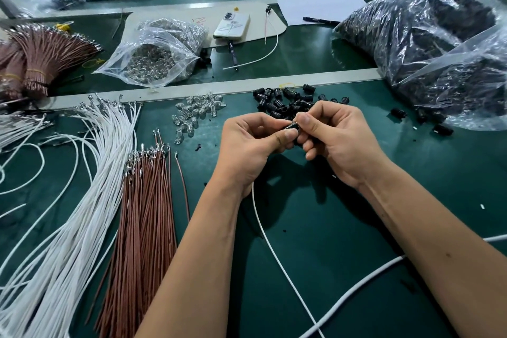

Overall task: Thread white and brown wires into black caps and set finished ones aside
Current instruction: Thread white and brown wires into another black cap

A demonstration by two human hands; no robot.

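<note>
Both hands meet above the green table. My left hand and my right hand pinch one black cap between thumbs and fingers. A white wire hangs from under my left hand and trails toward me. Loose black caps lie in a heap just beyond the hands. A fan of white wires and a bundle of brown wires lie to the left. A finished cap with wires rests far back beside a phone.
Small clear bulbs are scattered left of the caps. A clear bag of bulbs and a large bag of black caps sit behind. Tied brown wire bundles lie far left. A thick white cable crosses near my right forearm.
</note>
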